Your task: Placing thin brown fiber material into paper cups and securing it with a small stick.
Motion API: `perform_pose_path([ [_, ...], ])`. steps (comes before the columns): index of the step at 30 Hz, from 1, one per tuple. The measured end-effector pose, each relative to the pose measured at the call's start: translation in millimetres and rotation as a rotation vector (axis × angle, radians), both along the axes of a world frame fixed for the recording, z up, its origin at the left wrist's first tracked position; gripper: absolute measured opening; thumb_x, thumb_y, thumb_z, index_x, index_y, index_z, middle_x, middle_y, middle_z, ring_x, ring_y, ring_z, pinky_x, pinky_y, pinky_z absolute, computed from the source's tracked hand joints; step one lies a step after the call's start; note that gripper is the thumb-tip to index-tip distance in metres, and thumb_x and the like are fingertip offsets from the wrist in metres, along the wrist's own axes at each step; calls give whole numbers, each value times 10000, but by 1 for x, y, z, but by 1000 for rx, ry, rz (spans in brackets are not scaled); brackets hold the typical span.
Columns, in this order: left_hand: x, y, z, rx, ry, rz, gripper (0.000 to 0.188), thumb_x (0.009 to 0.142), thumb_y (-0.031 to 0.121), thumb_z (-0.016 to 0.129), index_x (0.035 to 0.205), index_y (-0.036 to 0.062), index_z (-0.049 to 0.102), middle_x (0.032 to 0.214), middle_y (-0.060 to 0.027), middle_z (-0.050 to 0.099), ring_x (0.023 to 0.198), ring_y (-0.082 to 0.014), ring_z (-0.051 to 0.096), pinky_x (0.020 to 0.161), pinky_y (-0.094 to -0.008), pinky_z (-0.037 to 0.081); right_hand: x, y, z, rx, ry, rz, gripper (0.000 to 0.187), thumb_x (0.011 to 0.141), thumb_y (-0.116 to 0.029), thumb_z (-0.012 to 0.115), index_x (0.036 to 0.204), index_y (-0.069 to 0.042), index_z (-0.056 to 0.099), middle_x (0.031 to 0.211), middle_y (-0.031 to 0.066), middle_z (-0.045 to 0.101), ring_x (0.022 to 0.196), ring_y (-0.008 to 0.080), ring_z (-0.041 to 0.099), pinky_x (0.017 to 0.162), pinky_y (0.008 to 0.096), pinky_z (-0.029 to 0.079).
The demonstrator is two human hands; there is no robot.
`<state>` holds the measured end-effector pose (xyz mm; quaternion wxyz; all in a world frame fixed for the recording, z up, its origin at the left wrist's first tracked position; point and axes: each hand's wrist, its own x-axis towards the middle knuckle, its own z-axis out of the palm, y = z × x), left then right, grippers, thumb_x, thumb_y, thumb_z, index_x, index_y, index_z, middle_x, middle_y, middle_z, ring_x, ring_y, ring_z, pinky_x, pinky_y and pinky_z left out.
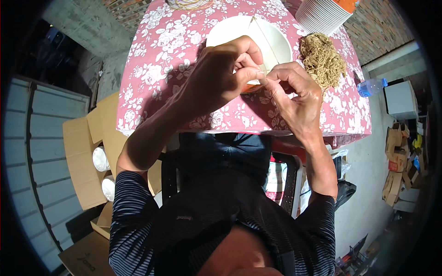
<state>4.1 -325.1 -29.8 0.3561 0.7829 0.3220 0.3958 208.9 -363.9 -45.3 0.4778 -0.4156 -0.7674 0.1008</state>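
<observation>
Fingertips of the left hand (218, 78) and right hand (298, 94) meet, both hands narrow with fingers curled inward. Something orange (252, 87) shows just below where they meet, partly covered. A thin strand (265, 41) leads away from the right forefinger; I judge the right hand pinches it, but the overlapping fingers are hard to read from here, and I cannot tell whether the left has a grip too. The strand's long axis runs forward and slightly left, across the white bowl (225, 34) directly ahead, so the right hand is nearer its close end. The left hand blocks my view of the bowl's near edge. Just forward and right of the right hand I see a heap of tan yarn (322, 62); farther right, a plastic bottle (372, 87). Beyond the yarn stands a stack of white containers (322, 17), and well ahead of the left hand lies a coil of cord (188, 3).
</observation>
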Motion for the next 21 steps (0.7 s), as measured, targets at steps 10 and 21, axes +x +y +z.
perform_pose_path([
  [10, 5, -2, -4, 84, -35, 22, 151, 921, -1, 729, 1012, -24, 611, 852, -88, 697, 852, -148, 723, 745, -286, 560, -3, -9, -1, -236, 171, -46, 66, 891, -1, 752, 942, 24, 719, 841, 93, 709, 690, 129, 691, 594, 260, 537],
  [21, 8, -10, -4, 176, 38, 79, 83, 927, 20, 710, 1009, 12, 699, 831, -129, 746, 797, -213, 755, 699, -305, 577, -3, -8, -5, 132, -37, -119, 106, 865, -5, 761, 877, 10, 657, 773, 110, 686, 614, 203, 691, 526, 307, 530],
])
